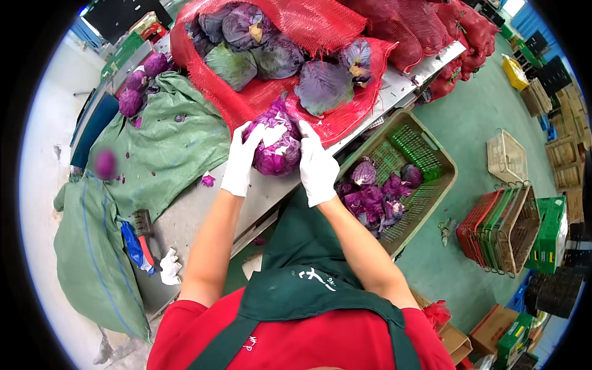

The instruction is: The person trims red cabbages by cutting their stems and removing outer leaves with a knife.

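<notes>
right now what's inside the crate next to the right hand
A heap of purple cabbage leaves and rounder pieces lies in part of the crate. What's beneath that heap is covered.

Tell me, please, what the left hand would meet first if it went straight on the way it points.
The left hand touches the held cabbage, so that comes first; beyond it, the red bag seems next, though depth is unclear.

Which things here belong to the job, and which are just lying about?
Seemingly in the job:
purple cabbage, held between left hand and right hand
open red mesh sack with cabbages
green crate containing purple cabbage

Apparently lying about:
red-handled tool
crumpled white item
stacked crates
cardboard box
</notes>
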A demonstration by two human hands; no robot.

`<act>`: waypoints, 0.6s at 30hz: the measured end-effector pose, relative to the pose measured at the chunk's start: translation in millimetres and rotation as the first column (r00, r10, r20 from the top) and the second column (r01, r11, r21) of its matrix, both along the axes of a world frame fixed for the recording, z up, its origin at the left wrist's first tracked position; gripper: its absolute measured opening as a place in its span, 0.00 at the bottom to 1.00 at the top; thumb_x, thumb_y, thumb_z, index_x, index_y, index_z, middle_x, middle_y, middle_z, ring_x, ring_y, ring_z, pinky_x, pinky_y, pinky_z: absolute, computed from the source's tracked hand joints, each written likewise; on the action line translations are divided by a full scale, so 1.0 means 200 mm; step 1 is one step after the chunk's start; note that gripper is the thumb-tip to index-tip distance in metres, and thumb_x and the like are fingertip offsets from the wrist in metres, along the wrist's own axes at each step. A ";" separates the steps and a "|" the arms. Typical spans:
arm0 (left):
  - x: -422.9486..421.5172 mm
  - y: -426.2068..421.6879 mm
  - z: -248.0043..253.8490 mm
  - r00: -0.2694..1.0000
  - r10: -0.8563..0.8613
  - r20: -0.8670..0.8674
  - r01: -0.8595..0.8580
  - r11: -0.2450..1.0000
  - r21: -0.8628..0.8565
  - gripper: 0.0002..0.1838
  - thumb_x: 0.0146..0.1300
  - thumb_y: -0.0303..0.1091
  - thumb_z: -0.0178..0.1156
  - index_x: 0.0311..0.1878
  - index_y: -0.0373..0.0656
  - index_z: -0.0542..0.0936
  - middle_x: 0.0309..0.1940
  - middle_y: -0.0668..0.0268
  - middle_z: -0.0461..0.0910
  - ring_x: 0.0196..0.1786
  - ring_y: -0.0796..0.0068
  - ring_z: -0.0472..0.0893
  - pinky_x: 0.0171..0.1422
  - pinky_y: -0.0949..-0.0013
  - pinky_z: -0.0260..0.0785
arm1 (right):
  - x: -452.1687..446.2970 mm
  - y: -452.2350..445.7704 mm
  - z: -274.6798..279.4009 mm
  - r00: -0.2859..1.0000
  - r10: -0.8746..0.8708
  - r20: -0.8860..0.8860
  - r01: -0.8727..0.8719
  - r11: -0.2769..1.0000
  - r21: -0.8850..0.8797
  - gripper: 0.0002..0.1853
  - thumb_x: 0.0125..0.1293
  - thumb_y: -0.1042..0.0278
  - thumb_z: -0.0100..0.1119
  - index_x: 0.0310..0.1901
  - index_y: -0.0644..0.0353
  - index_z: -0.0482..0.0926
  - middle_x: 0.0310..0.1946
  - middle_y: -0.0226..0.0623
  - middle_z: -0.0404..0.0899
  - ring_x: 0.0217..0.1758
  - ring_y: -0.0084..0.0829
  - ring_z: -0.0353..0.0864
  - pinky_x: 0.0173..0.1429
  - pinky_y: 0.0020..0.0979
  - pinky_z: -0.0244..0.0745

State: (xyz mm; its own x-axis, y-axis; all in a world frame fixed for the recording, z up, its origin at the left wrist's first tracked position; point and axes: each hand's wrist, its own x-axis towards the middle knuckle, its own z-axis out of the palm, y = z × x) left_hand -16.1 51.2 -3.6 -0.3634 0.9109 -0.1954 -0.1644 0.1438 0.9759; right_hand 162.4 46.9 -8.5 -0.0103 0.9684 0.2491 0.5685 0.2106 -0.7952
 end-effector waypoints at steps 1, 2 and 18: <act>-0.01 0.00 -0.02 0.999 0.033 -0.014 -0.033 0.999 0.014 0.35 0.64 0.45 0.69 0.68 0.36 0.69 0.62 0.56 0.74 0.63 0.66 0.73 0.71 0.64 0.64 | -0.02 0.04 -0.04 0.974 -0.082 -0.210 0.071 0.996 -0.060 0.22 0.78 0.56 0.42 0.68 0.51 0.73 0.38 0.45 0.84 0.40 0.50 0.84 0.66 0.40 0.71; -0.04 -0.01 -0.05 1.000 0.026 -0.016 -0.026 1.000 0.015 0.34 0.65 0.45 0.68 0.68 0.38 0.69 0.63 0.57 0.73 0.64 0.66 0.73 0.71 0.63 0.64 | -0.01 0.16 -0.26 0.980 -0.102 -0.169 0.128 0.980 0.153 0.22 0.79 0.58 0.37 0.65 0.57 0.73 0.51 0.51 0.81 0.53 0.53 0.81 0.64 0.42 0.72; -0.05 -0.09 -0.16 0.842 -0.111 0.527 0.095 0.994 0.058 0.29 0.70 0.52 0.59 0.67 0.43 0.71 0.61 0.61 0.77 0.64 0.66 0.76 0.70 0.58 0.69 | 0.71 -0.02 -0.39 0.849 -0.474 -0.234 0.321 0.814 -0.484 0.22 0.75 0.50 0.49 0.61 0.53 0.67 0.26 0.37 0.80 0.21 0.38 0.77 0.27 0.38 0.72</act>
State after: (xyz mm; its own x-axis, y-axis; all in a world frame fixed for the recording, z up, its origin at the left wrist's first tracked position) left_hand -25.1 33.6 -35.2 -0.1158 0.9454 -0.3047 -0.6424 0.1627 0.7489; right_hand 305.4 43.1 -85.9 0.4067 0.8769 -0.2561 0.2163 -0.3648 -0.9056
